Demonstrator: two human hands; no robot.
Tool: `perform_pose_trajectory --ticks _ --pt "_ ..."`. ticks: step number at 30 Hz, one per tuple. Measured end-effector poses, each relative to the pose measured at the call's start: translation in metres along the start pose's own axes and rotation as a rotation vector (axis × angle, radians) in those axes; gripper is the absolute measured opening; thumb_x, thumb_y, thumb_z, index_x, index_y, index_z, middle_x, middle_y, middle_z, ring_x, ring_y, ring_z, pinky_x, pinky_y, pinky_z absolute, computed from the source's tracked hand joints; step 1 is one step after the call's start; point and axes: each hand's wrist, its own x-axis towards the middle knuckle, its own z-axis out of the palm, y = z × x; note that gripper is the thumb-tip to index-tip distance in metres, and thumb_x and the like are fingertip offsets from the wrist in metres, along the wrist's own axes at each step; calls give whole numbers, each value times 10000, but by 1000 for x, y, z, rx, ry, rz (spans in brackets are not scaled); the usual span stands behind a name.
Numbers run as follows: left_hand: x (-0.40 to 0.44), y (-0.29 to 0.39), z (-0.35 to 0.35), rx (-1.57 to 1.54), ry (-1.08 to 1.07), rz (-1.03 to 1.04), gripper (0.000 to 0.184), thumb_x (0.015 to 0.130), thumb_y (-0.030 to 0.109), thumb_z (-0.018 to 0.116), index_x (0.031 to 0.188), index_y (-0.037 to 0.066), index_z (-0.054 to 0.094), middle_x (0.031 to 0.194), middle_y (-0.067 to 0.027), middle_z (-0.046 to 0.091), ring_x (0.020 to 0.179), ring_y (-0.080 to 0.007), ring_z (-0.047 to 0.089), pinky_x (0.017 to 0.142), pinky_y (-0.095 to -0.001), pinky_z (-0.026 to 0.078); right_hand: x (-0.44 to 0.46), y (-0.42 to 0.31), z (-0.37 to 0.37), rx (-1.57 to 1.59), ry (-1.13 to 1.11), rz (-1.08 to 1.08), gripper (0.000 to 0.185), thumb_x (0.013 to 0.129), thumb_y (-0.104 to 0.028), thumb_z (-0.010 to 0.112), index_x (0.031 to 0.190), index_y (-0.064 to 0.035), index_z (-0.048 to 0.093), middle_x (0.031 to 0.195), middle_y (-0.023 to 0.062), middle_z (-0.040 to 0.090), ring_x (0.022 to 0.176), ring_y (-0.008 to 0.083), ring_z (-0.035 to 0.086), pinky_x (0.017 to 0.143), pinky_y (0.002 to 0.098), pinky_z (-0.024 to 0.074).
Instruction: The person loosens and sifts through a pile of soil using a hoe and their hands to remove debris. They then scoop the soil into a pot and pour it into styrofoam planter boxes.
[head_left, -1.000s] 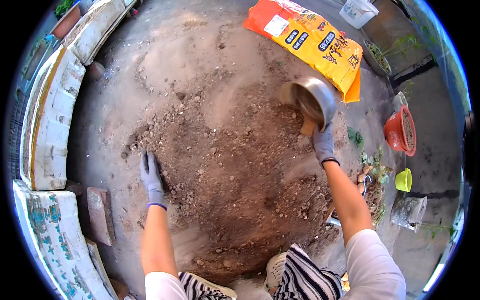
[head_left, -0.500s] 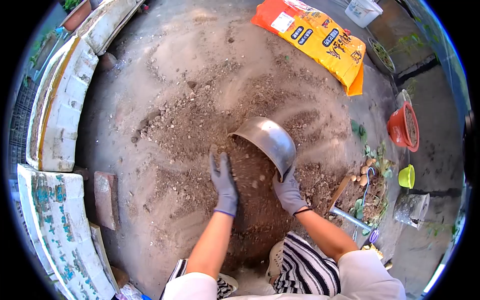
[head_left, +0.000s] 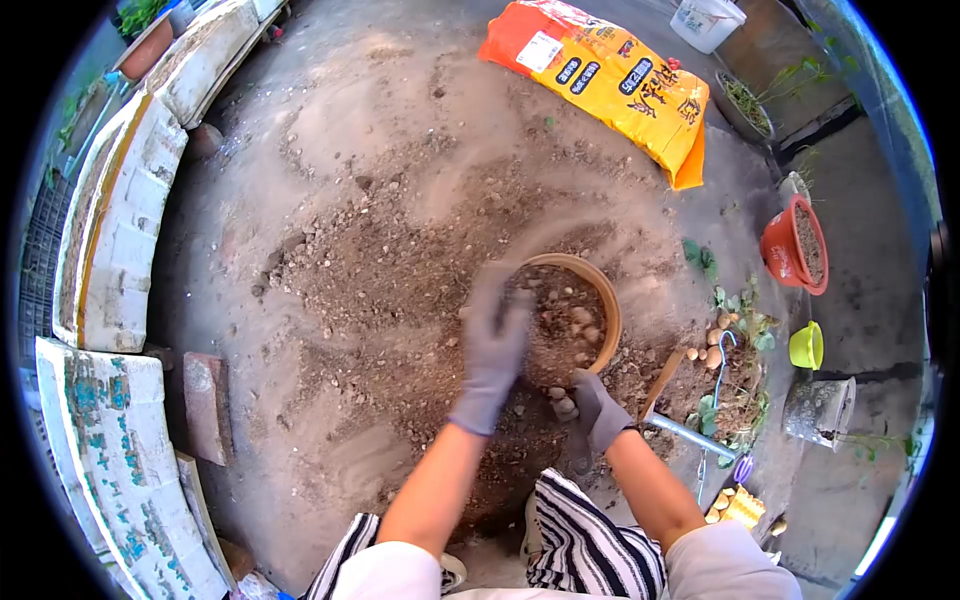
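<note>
A round metal bowl (head_left: pixel 608 318) stands mouth up on the loose soil (head_left: pixel 390 270), with dark soil and several pale lumps (head_left: pixel 582 325) inside. My right hand (head_left: pixel 600 415), in a grey glove, grips the near edge of the bowl with its fingers curled. At the bowl's left side is my left hand (head_left: pixel 495 350), also gloved. It is smeared by motion, but its fingers look stretched out and hold nothing I can see. The left part of the rim is hidden behind this hand.
To the right lie a hammer-like tool (head_left: pixel 685 432), a blue hook (head_left: pixel 722 365), several round tubers (head_left: pixel 714 350) and green leaves. A yellow-orange bag (head_left: pixel 620 85) lies at the back. Red (head_left: pixel 795 245) and lime (head_left: pixel 806 345) pots stand right; white foam boxes (head_left: pixel 130 450) and a brick (head_left: pixel 207 408) left.
The bowl has turned from tipped on its side to mouth up, showing its contents. My left hand has moved right and up to the bowl; my right hand has shifted slightly down and right.
</note>
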Motion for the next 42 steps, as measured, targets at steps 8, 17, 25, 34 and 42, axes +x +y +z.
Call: perform_pose_trajectory --ticks 8,17,25,34,42 --pt "-53 -119 -274 788 672 -189 448 918 267 539 1263 -18 511 1316 -200 492 1242 -329 432 1055 -389 314 -21 -21 14 -107 107 38 158 858 -151 403 969 -74 485 666 47 532 443 109 436 375 213 300" --pt "-75 -136 -236 1027 437 -120 424 929 278 510 1289 54 514 1341 -134 493 1273 -322 401 1085 -413 253 3 -125 -13 -642 189 -189 165 833 -156 517 934 -26 503 612 69 562 454 152 568 316 284 417" --pt "-79 -121 -180 575 293 -168 350 944 190 488 1230 0 554 1296 -142 533 1236 -280 452 1069 -377 294 -33 -100 -16 -445 443 -1104 254 951 -141 505 1152 1 570 925 53 579 875 121 571 757 255 499" --pt "-104 -115 -142 -93 349 -356 433 983 193 422 1335 -58 408 1397 -136 414 1322 -221 346 1116 -336 255 -7 5 -120 -351 576 -1070 352 955 -98 476 1301 -29 481 1282 116 538 1187 193 490 1024 292 358" --pt "-117 -80 -78 -444 498 -759 632 954 416 399 1403 -19 306 1463 -128 320 1358 -245 283 1134 -357 191 29 34 -66 -290 357 -926 341 970 -213 420 1230 -39 554 1284 134 539 1216 249 482 1042 323 332"
